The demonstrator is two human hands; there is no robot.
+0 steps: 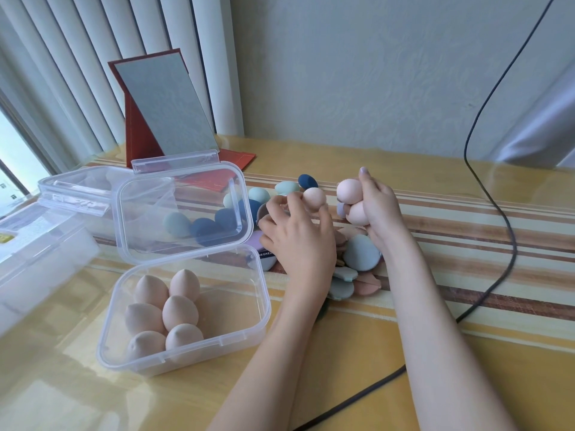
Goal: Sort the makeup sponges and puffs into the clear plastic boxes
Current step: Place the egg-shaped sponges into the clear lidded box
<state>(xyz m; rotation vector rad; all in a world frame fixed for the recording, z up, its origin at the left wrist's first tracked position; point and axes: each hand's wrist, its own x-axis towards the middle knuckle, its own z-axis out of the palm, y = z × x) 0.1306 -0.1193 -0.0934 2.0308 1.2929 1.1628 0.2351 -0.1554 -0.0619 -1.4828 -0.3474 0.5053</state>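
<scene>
Left hand (298,241) pinches one pink sponge (314,198) at its fingertips; the open box (261,309) of pink sponges lies nearer it, down-left. Right hand (378,206), farther off, grips two more pink sponges (350,191).

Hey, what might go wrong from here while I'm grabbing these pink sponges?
1. The right hand grips two pink egg-shaped sponges at once; one may slip out and roll.
2. The left hand pinches another pink sponge with its fingertips only.
3. The black cable lies near the right forearm and might snag.
</scene>
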